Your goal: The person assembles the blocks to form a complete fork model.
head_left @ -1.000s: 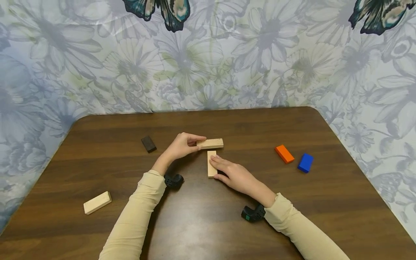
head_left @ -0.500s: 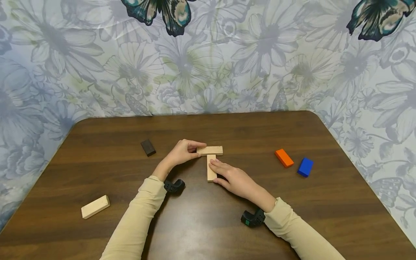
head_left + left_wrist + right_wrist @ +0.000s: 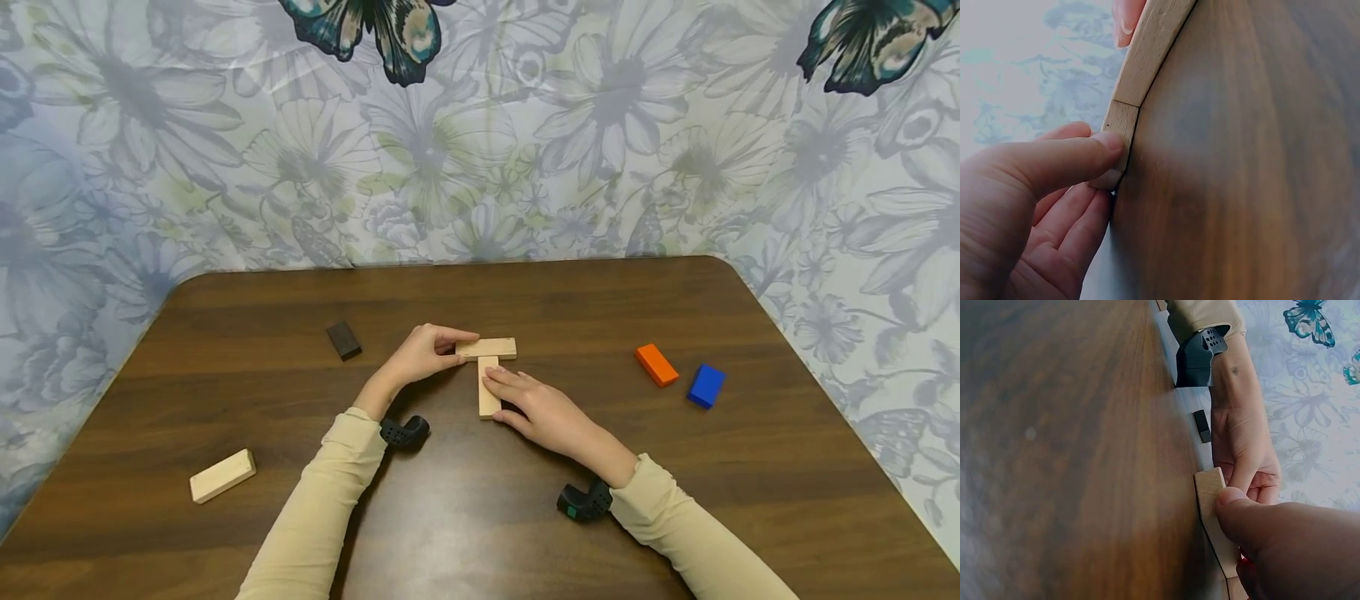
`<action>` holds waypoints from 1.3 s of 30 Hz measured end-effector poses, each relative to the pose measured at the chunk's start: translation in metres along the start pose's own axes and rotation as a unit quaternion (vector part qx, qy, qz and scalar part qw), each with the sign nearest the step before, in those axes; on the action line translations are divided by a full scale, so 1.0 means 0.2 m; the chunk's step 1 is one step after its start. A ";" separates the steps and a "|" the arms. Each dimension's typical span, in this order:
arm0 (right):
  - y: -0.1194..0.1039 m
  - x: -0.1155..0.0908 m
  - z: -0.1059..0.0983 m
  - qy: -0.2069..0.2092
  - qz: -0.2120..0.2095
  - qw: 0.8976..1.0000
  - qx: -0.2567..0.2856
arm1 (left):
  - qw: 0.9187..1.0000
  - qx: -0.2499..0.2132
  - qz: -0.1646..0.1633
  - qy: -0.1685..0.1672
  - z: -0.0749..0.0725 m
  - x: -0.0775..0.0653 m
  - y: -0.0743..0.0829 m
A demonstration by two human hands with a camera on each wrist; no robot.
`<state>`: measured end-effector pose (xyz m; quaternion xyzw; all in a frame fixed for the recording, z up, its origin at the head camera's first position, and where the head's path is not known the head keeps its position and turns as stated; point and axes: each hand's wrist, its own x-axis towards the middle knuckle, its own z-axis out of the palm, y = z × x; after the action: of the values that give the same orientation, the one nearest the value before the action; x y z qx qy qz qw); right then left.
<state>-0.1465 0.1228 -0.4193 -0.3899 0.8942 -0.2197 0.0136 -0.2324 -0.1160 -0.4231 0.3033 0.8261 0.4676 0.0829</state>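
Two light wooden blocks meet in a T shape on the table. My left hand (image 3: 420, 352) pinches the left end of the crosswise far block (image 3: 497, 347) between thumb and fingers. The lengthwise near block (image 3: 487, 402) touches that block's near side, and the left wrist view shows a thin seam (image 3: 1126, 103) between them. My right hand (image 3: 546, 412) grips the near block from the right, its thumb at the near end and its fingers over the top. In the right wrist view, the right thumb (image 3: 1235, 503) presses against the near block (image 3: 1211, 515). Fingers partly cover both blocks.
Another light wooden block (image 3: 222, 476) lies at the front left of the brown table (image 3: 450, 517). A dark block (image 3: 344, 341) is at the back left. An orange block (image 3: 656, 365) and a blue block (image 3: 706, 386) lie on the right. A patterned wall (image 3: 480, 167) stands behind.
The gap between the two light wooden blocks has closed; their ends now meet in a T. Both hands keep their hold. The head view has tilted slightly.
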 end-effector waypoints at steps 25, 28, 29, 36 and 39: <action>0.07 0.14 -0.02 -0.002 0.012 0.999 0.030 | 1.000 0.000 -0.010 0.011 0.01 -0.04 0.01; 0.07 0.14 -0.02 -0.008 0.014 0.999 0.035 | 1.000 -0.004 -0.007 0.008 0.01 -0.04 0.01; 0.07 0.14 -0.02 -0.008 0.014 0.999 0.035 | 1.000 -0.004 -0.006 0.008 0.00 -0.04 0.01; 0.08 0.14 -0.03 0.003 0.020 0.999 0.048 | 0.999 -0.021 0.002 0.029 -0.07 -0.07 0.08; 0.08 0.14 -0.03 0.006 0.025 0.998 0.054 | 0.999 -0.017 0.005 0.042 -0.11 -0.11 0.13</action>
<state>-0.1786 0.1145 -0.4165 -0.3651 0.8904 -0.2696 0.0351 -0.2134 -0.1353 -0.3927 0.2860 0.8194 0.4941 0.0505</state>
